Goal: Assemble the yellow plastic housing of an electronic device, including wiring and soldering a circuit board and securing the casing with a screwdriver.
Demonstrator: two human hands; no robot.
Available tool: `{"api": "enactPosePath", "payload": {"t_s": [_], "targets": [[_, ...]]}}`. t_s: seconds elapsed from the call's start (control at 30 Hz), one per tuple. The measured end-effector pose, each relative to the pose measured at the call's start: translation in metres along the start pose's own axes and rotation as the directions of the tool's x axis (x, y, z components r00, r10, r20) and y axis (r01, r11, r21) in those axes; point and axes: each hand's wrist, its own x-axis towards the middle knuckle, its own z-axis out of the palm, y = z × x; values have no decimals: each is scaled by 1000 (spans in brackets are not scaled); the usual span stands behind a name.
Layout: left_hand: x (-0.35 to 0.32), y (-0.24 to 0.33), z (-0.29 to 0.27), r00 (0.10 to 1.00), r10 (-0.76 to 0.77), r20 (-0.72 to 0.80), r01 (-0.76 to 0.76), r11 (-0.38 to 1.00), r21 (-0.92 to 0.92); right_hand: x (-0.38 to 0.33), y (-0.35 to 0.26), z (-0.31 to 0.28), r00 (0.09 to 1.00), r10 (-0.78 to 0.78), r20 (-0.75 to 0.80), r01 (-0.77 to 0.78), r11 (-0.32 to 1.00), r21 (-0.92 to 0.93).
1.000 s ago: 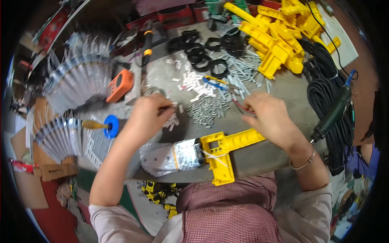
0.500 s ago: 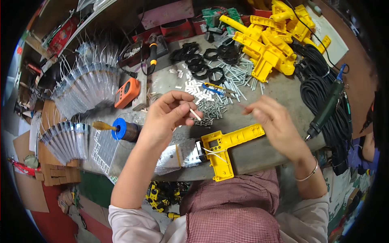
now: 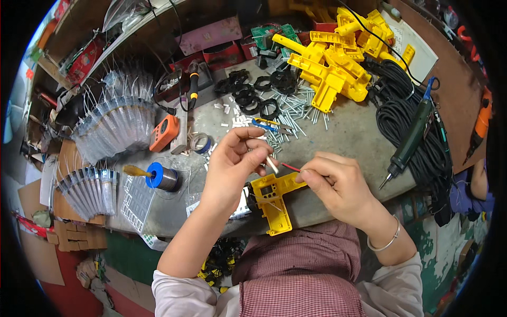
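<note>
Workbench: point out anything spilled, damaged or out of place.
The long metal screws look spilled: they lie loose at mixed angles on the workbench, beside the black rings, though they may be kept that way. No damage stands out.

White tube (image 3: 272,165), tilted, red wire (image 3: 290,167) nearby

The right hand (image 3: 338,185) covers the two-o'clock end of the yellow plastic housing (image 3: 277,217); at the frame's three o'clock, a purple-clothed person (image 3: 463,194) is cut off.
</note>
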Motion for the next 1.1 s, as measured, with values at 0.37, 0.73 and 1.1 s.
{"api": "enactPosePath", "payload": {"t_s": [0.37, 0.73, 1.1], "targets": [[-16, 0, 5, 975, 185, 120, -206, 959, 195, -5, -10, -8, 995, 83, 45, -89, 988, 128], [-25, 6, 6, 885, 374, 277, -465, 729, 503, -5, -13, -9, 988, 122, 89, -133, 983, 124], [-27, 23, 17, 700, 474, 534, -686, 240, 687, -2, -4, -21, 937, 237, 257, -289, 939, 189]]}}
